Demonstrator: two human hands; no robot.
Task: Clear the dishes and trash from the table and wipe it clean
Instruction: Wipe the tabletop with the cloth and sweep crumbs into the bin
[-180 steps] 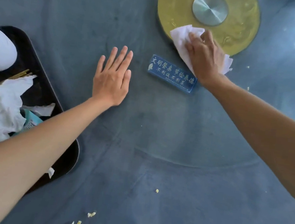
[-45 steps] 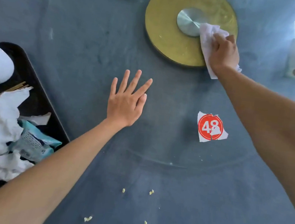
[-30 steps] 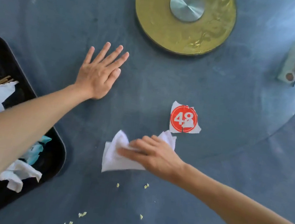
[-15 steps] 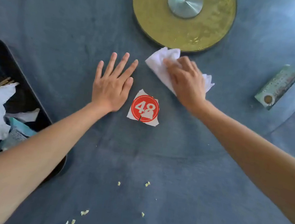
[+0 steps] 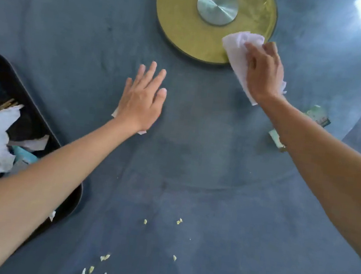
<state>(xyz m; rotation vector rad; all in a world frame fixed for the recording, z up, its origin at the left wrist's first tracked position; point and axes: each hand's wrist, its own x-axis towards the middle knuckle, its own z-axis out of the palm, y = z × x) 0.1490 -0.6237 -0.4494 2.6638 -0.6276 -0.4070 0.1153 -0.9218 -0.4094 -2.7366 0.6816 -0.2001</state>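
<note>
The table (image 5: 194, 161) is hard and smooth under both hands, crumbs (image 5: 104, 257) lying well behind them. The right hand (image 5: 262, 71) grips a soft, light tissue (image 5: 238, 50), bunched under its fingers; the left hand (image 5: 142, 100) lies flat, fingers straight.

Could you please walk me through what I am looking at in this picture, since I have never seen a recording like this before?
There is no machine here: a person wears one wide-angle camera on the head, looking down at their own bare hands. The right hand presses a crumpled white paper tissue against the edge of the round gold disc with a silver hub. The left hand lies flat and open on the grey-blue table, covering a scrap of white paper. On the left, a black tray holds used tissues and trash. Small pale food crumbs lie near the bottom, and a small green packet peeks out behind the right forearm.
</note>
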